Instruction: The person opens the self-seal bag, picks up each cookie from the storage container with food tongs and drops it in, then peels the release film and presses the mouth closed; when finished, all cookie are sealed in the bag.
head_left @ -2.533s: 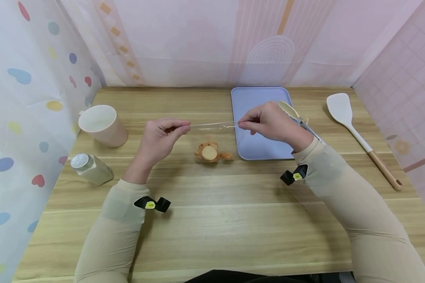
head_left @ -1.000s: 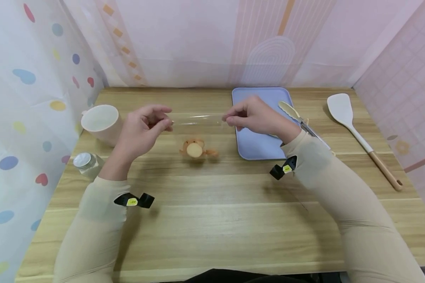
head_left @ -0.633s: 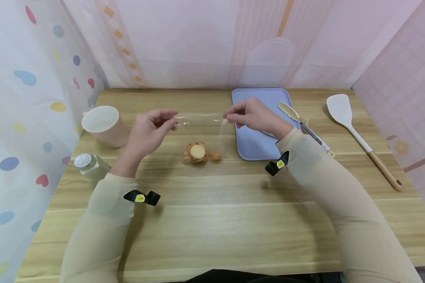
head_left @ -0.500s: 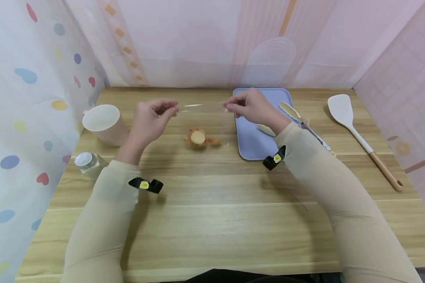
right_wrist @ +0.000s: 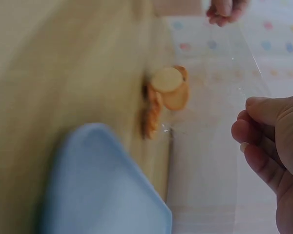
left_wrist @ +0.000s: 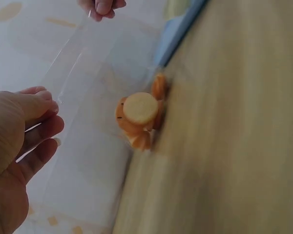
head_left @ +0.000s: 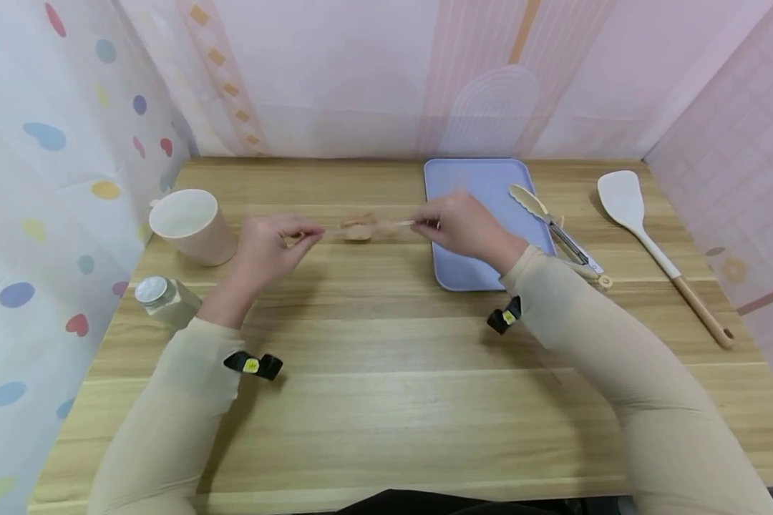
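Over the middle of the table, my left hand and right hand hold a clear plastic bag stretched between them. Each pinches one upper corner between thumb and fingertips. An orange animal-like figure with dark eye marks and a pale round disc shows through the film, apparently inside the bag. In the head view the orange figure appears just beyond the bag's taut edge, blurred. A smaller orange piece sits beside the disc in the right wrist view.
A blue tray lies behind my right hand, with cream-tipped tongs across its right side. Far right is a white spatula with a wooden handle. At left stand a pale pink mug and a lidded jar.
Both hands shifted left, rose, then dropped again with the bag between them. The orange figure has swung away from my body, from below the bag's edge to just beyond it.
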The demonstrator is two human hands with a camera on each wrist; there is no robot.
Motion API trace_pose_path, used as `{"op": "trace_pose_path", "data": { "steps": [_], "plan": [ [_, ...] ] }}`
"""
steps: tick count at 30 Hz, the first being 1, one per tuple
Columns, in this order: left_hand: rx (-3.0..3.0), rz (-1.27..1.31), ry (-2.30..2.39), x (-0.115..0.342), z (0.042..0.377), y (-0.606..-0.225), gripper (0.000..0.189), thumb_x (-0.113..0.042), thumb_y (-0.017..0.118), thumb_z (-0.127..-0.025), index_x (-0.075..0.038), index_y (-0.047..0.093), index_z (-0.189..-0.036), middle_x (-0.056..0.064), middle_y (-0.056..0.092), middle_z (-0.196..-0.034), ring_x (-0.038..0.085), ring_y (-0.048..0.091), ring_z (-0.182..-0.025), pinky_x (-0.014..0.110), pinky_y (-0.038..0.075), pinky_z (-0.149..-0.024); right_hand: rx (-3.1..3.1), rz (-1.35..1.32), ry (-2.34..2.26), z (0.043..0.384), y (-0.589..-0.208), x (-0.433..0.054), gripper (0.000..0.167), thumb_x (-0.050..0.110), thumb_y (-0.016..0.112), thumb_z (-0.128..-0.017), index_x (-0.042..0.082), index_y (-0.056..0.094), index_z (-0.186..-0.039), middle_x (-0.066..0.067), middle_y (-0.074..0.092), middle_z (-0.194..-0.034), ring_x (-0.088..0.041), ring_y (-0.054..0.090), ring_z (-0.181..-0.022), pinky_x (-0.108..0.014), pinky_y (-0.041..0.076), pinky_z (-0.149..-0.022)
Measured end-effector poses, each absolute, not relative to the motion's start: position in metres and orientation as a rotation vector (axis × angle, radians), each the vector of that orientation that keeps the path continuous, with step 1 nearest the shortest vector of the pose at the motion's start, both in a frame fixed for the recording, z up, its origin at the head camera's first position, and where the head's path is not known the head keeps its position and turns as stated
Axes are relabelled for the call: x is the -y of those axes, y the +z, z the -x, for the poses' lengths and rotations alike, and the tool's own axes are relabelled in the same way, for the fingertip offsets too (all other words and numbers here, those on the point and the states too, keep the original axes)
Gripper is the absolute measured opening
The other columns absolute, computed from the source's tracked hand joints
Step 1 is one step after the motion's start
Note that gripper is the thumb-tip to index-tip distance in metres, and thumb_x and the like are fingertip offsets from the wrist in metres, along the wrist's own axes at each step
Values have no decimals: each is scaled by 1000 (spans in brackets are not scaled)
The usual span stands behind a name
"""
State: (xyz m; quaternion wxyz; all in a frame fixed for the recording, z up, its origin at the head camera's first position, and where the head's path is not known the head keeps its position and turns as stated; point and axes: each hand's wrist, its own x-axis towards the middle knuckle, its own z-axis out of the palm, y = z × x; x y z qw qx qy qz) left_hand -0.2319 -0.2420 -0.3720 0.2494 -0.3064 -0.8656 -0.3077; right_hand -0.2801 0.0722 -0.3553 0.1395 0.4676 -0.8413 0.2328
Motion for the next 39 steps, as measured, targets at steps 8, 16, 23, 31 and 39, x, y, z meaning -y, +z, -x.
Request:
{"op": "trace_pose_path", "data": {
  "steps": [8,16,23,31,39],
  "plan": [
    [2471,1128,-652,240,197,-394,11,0,80,-74,-5,77,-83,5,71,-83,20,68,-76,36,56,-68,2374,-1578,386,238,-381,-80,2,11,72,-85,11,74,-86,1,70,-79,-12,66,-70,-33,54,-63],
    [2599,1273,-496,238,178,-414,12,-3,81,-74,-9,77,-84,2,68,-84,15,64,-77,32,55,-70,2427,-1737,171,223,-399,-75,6,17,70,-87,17,75,-83,6,66,-77,-9,62,-66,-29,53,-58],
    [2594,1292,-465,237,175,-421,11,-4,79,-76,-10,78,-85,-2,62,-78,11,55,-68,29,50,-60,2445,-1791,66,220,-407,-73,7,18,69,-89,21,75,-85,8,61,-74,-9,58,-62,-29,50,-54],
    [2607,1287,-448,237,175,-420,14,-2,79,-75,-12,78,-85,-3,61,-77,11,55,-68,30,50,-60,2444,-1795,56,218,-406,-73,7,19,70,-88,20,75,-85,8,61,-73,-9,58,-62,-30,50,-54],
    [2630,1266,-460,236,174,-418,14,-2,80,-75,-11,78,-85,-2,63,-80,10,58,-71,29,52,-62,2453,-1790,87,219,-404,-73,8,19,69,-89,21,75,-83,9,59,-71,-8,56,-60,-30,49,-54]
  ]
}}
